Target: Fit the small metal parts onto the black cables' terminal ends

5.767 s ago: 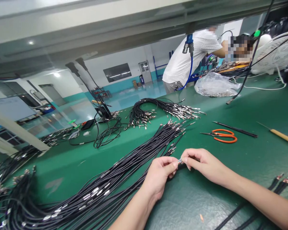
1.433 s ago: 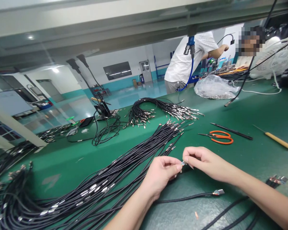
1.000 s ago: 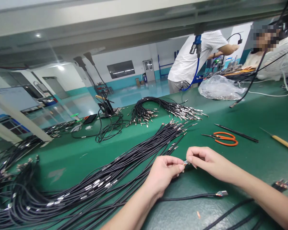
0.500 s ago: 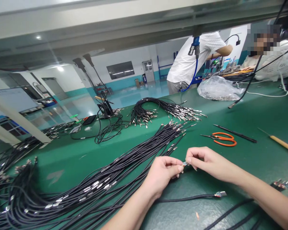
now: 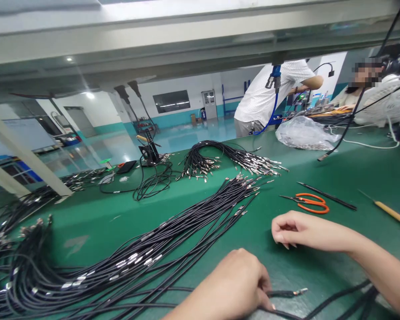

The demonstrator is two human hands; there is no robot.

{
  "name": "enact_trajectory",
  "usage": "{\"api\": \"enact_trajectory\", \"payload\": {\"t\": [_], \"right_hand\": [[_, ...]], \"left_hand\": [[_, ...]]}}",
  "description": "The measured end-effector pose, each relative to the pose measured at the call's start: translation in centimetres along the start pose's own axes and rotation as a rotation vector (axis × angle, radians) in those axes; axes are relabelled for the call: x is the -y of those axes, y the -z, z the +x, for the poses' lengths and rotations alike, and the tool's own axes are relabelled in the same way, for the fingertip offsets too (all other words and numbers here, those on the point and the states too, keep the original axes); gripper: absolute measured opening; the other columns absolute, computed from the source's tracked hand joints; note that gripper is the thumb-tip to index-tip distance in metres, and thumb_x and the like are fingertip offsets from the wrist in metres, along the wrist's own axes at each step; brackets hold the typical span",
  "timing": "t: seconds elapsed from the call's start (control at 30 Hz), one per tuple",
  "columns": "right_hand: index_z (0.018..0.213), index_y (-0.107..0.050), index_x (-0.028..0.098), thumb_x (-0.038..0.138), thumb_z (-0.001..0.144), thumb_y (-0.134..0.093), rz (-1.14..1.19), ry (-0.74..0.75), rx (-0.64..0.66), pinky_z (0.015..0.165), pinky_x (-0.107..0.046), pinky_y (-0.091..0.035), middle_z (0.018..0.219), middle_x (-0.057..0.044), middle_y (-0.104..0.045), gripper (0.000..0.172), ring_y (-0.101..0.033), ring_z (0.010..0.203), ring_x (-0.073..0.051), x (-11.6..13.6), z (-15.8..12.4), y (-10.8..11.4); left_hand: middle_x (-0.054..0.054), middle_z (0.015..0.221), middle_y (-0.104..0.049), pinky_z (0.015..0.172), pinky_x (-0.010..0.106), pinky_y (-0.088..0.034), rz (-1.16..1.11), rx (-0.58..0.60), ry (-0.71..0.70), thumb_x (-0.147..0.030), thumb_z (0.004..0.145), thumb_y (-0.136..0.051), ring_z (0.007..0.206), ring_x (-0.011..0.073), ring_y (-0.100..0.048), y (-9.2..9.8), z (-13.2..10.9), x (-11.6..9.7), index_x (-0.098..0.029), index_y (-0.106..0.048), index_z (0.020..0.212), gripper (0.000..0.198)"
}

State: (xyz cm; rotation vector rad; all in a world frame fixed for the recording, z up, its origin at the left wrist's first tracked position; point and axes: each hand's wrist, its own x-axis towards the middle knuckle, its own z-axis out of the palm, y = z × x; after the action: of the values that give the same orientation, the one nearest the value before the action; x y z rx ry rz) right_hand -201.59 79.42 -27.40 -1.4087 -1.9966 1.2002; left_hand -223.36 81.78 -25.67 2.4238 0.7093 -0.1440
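My left hand [image 5: 235,284] sits at the bottom edge of the view, its fingers closed around a black cable [image 5: 282,293] that ends in a small metal terminal [image 5: 300,291]. My right hand [image 5: 302,231] rests above the green mat [image 5: 200,213] with loosely parted fingers and nothing in them. A large bundle of black cables with metal terminals [image 5: 136,262] lies to the left of both hands. Its terminal ends fan out towards the scissors side.
Orange-handled scissors [image 5: 311,203], a black rod tool [image 5: 326,195] and a yellow-handled pick [image 5: 393,214] lie to the right. Farther back are a cable bundle [image 5: 220,162], a plastic bag [image 5: 305,135], a fan [image 5: 386,104] and a standing co-worker [image 5: 270,93].
My hands have come apart from their pinch. The left dropped down onto the black cable near the bottom, and the right moved right, with its fingers loosened.
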Motion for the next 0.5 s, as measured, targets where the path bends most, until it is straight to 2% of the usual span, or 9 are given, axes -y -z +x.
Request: {"api": "enact_trajectory", "payload": {"t": [0.13,0.27,0.37,0.5], "right_hand": [[0.074,-0.058,0.015,0.027,0.082,-0.048,-0.014,0.017,0.035,0.056,-0.020,-0.039,0.066,0.000,-0.058,0.017,-0.052,0.062,-0.012,0.5,0.6,-0.6],[0.073,-0.056,0.016,0.028,0.084,-0.043,-0.193,-0.015,-0.257,0.056,-0.022,-0.037,0.065,-0.001,-0.058,0.021,-0.051,0.061,-0.014,-0.3,1.8,-1.5],[0.070,-0.054,0.016,0.025,0.083,-0.041,-0.370,-0.014,-0.425,0.057,-0.024,-0.036,0.067,-0.002,-0.057,0.020,-0.049,0.061,-0.015,-1.3,2.6,-1.9],[0.072,-0.054,0.017,0.022,0.083,-0.040,-0.394,0.010,-0.441,0.059,-0.025,-0.037,0.069,-0.002,-0.057,0.019,-0.050,0.064,-0.015,-1.9,2.7,-1.8]], "left_hand": [[0.004,0.068,-0.067,0.054,0.024,-0.036,0.203,0.009,-0.090,-0.026,0.060,-0.073,0.064,0.0190,-0.060,-0.6,0.0,-0.2,-0.022,-0.069,0.073,0.014],[0.009,0.061,-0.065,0.048,0.026,-0.033,0.402,0.045,-0.086,-0.018,0.059,-0.071,0.057,0.0212,-0.059,-1.0,0.6,0.2,-0.017,-0.069,0.065,0.006],[0.009,0.065,-0.067,0.049,0.025,-0.033,0.272,0.068,-0.047,-0.018,0.062,-0.068,0.061,0.0207,-0.060,-1.1,0.9,0.0,-0.016,-0.069,0.068,0.006],[0.005,0.063,-0.068,0.047,0.022,-0.031,0.086,0.045,0.082,-0.009,0.058,-0.068,0.056,0.0160,-0.059,-2.0,1.3,-0.2,-0.019,-0.069,0.064,0.011]]}}
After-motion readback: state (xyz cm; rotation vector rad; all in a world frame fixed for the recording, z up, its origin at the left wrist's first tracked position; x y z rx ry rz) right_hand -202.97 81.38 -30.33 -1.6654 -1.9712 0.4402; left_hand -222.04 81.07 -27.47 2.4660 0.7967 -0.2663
